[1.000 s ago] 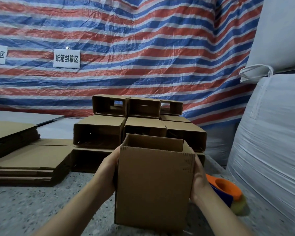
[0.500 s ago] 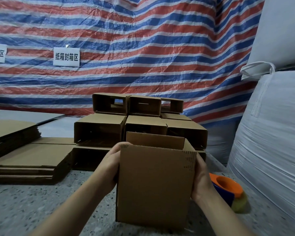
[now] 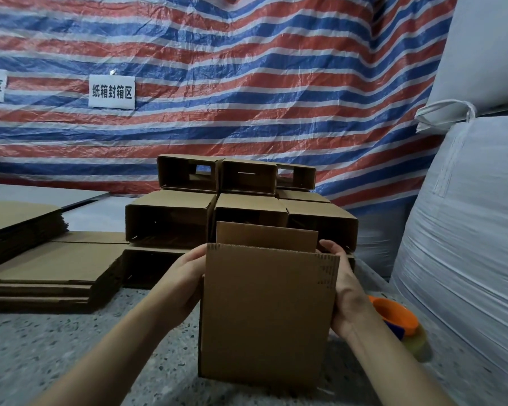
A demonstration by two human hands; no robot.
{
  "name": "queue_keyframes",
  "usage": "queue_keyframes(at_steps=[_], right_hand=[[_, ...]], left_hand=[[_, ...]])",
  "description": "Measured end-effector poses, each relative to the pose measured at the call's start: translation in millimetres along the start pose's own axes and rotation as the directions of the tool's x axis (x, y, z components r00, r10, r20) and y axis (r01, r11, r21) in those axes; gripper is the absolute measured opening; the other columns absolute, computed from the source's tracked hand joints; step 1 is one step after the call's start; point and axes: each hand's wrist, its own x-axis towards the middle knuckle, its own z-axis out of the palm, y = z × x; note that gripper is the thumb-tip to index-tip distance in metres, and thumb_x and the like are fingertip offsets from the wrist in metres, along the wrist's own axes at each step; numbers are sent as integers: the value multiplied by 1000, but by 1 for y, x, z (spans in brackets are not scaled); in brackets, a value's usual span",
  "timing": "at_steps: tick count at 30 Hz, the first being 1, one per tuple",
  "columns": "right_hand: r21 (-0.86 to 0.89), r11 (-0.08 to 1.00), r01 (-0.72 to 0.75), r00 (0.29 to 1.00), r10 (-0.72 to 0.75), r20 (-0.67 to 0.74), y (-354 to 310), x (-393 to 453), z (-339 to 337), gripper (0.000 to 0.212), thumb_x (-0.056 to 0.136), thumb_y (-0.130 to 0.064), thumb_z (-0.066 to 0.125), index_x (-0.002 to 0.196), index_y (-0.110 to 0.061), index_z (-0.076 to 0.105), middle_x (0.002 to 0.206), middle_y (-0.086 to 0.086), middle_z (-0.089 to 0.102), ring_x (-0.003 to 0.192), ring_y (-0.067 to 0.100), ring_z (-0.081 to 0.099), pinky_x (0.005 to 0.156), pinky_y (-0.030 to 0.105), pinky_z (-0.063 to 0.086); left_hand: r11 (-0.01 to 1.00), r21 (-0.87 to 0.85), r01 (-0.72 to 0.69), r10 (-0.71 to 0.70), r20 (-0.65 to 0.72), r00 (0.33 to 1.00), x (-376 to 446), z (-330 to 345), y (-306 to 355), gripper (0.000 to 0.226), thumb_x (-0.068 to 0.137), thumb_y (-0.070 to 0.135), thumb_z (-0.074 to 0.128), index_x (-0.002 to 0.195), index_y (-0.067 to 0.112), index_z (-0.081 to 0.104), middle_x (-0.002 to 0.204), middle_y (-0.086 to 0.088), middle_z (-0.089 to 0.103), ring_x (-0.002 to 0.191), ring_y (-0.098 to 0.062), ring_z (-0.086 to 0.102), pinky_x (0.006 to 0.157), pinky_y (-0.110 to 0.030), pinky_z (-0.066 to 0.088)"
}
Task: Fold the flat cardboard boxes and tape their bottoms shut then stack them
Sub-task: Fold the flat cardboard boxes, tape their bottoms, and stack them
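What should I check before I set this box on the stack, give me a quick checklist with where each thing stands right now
1. Both hands on the box: ok. The left hand and right hand hold opposite sides of the cardboard box.
2. Box squared up: ok, its near face looks flat and upright.
3. Bottom taped shut: cannot tell, the underside is hidden.
4. Top flaps clear: not ok, the far flap stands up above the rim.
5. Landing spot on the stack of folded boxes: cannot tell, its top rows look full.
6. Tape dispenser out of the way: ok, it lies on the table to the right.
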Motion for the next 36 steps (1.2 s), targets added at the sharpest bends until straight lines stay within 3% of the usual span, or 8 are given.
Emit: queue_keyframes(at_steps=[4,8,14,17,22,25,28,36], right_hand=[[-37,999,25,999,-24,25,0,-6,4,11,75,-28,68,84,-28,74,77,9,70,60,20,68,50,31,56],[-139,990,-38,999,38,-2,-2,-12,8,52,80,-71,55,70,-23,74,70,5,69,62,20,68,57,32,57],[-312,949,43,998,-23,67,-1,-21,5,98,69,-98,34,110,-19,73,112,14,74,107,29,71,93,47,55],[-317,941,121,966,-39,255,-8,-32,-10,85,71,-95,41,130,-38,63,135,-3,66,127,14,60,97,25,52],[-452,887,92,963,37,268,-13,-34,-14,77,67,-86,59,134,-47,57,137,-10,64,131,11,56,111,40,44],[-397,917,43,984,31,178,-20,-30,-3,36,81,-61,62,109,-41,73,114,-1,75,107,14,71,86,31,55],[-332,943,7,996,22,84,-18,-27,2,19,92,-30,59,100,-30,76,99,8,75,85,16,73,63,24,56],[-243,970,-8,995,34,99,-14,-16,0,84,76,-24,71,145,-53,32,132,-9,56,111,19,66,84,33,55]], left_hand=[[1000,11,-28,29,-31,999,1,2,-3,20,79,32,64,90,24,78,77,-4,73,65,-15,68,53,-23,52],[998,49,-33,40,-142,989,3,6,-9,29,96,27,54,78,27,78,72,-3,71,59,-12,67,50,-23,51],[982,185,-25,85,-325,942,4,15,-16,61,96,64,29,73,37,77,77,0,76,70,-11,73,73,-34,49],[981,179,-76,111,-193,975,1,8,-13,72,77,85,25,87,37,78,93,-3,76,91,-18,73,87,-39,49],[974,195,-113,90,123,988,-5,-12,-7,97,52,101,43,118,34,67,120,1,70,113,-18,65,96,-38,48],[965,245,-89,78,53,996,-4,-6,-6,65,59,88,60,103,42,72,107,10,72,103,-12,67,87,-29,49],[968,236,-89,114,-93,989,1,3,-7,13,90,40,63,99,36,72,105,-2,69,97,-23,64,76,-30,48],[999,-12,34,-35,-162,986,8,15,-12,65,97,20,50,148,50,23,132,10,39,99,-24,59,57,-25,50]])
